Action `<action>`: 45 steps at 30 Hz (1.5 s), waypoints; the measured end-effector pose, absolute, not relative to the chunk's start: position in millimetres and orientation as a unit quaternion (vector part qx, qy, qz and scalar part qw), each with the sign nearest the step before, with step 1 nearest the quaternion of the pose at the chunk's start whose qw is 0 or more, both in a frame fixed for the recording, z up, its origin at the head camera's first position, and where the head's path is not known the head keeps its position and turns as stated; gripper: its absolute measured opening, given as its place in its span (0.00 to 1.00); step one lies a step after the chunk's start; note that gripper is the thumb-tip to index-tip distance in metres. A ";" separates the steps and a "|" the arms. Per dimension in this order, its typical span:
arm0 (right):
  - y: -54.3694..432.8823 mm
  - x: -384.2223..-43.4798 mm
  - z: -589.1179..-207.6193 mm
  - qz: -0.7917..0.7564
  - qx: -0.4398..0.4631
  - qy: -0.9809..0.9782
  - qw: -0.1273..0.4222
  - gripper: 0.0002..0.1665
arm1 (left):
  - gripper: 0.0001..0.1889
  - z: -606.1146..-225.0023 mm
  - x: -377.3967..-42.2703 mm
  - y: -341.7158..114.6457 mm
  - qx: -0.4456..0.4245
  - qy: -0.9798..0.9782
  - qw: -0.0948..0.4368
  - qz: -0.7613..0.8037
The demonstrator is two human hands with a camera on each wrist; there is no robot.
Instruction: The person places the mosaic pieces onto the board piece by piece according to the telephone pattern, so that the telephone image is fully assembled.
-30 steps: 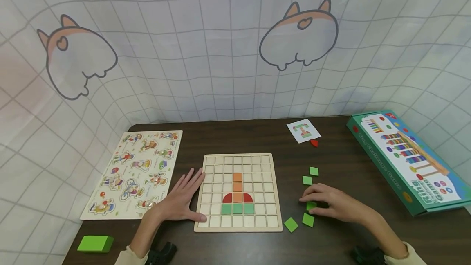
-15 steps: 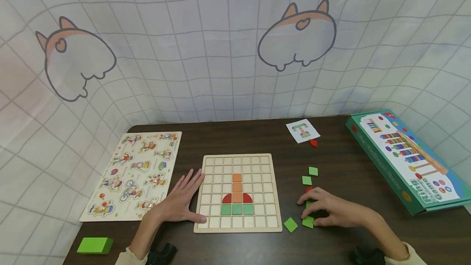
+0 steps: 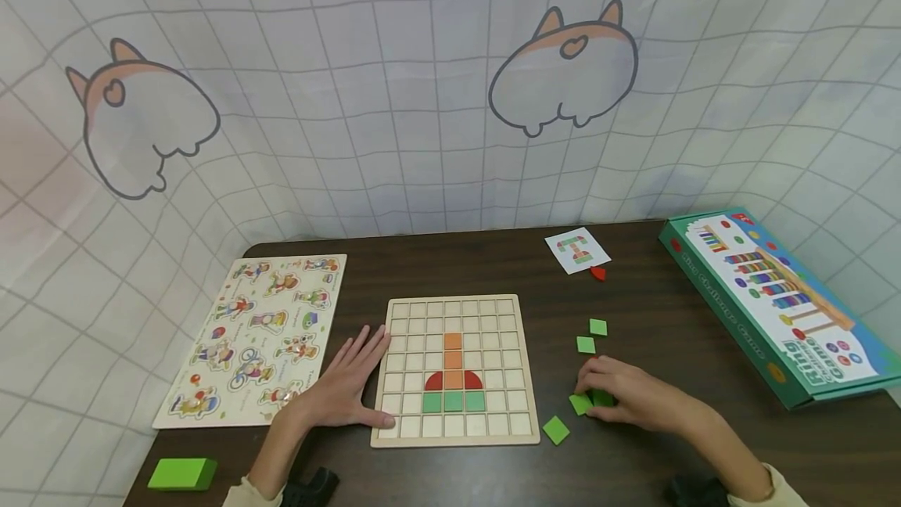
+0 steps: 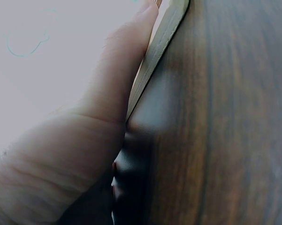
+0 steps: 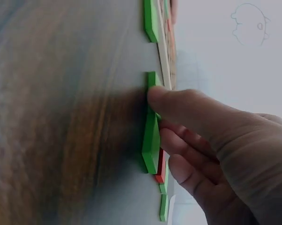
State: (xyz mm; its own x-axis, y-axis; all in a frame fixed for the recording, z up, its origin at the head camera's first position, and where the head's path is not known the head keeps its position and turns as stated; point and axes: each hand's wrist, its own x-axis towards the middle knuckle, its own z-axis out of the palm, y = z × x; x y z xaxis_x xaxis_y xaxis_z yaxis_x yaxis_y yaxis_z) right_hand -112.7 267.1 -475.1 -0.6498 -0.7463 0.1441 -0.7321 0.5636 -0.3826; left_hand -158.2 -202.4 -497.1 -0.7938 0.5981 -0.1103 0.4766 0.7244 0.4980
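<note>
My left hand [image 3: 346, 388] lies spread at the left edge of a wooden grid board [image 3: 525, 382], fingertips and thumb on its rim. On the board, orange squares [image 3: 453, 342] stand in a column above a row of green squares [image 3: 454, 400], with a red quarter-round piece [image 3: 474, 379] on either side of the lowest orange one. To the right of the board, my right hand [image 3: 633, 393] pinches a green square tile [image 3: 580, 404] between thumb and fingers, low at the tabletop. Another green tile [image 5: 151, 145] lies right beside it under the fingers, with a red piece [image 5: 160, 166] behind.
Loose green tiles lie around: one [image 3: 556, 430] by the board's corner, two [image 3: 598, 327] farther back. A pattern card [image 3: 577, 249] with a red piece [image 3: 597, 274] sits behind. A picture puzzle [image 3: 249, 335] and green block [image 3: 182, 474] are left, a game box [image 3: 774, 296] right.
My right hand has come to the near green tile, and that tile now lies farther forward and left, beside the other one. My left hand has stayed on the board.
</note>
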 end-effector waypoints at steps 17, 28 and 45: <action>263.9 -120.3 -470.4 -0.214 -0.428 0.878 0.009 0.14 | 0.64 -497.1 -157.5 -202.5 0.292 0.918 0.135 0.230; 180.9 -179.3 -431.1 -0.232 -0.426 0.874 -0.012 0.13 | 0.64 -498.9 -159.5 -202.9 0.287 0.922 0.138 0.221; 98.5 -232.6 -464.0 -0.180 -0.429 0.885 0.014 0.09 | 0.64 -501.9 -160.1 -204.2 0.295 0.920 0.131 0.224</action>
State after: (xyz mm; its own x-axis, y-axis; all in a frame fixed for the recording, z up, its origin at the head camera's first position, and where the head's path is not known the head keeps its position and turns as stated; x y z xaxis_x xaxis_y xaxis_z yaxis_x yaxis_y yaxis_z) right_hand -232.6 98.5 -464.0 -0.6313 -0.7646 0.1294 -0.7543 0.5667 -0.3314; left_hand -160.1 -204.2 -501.9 -0.7918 0.6009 -0.1090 0.4832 0.7256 0.4900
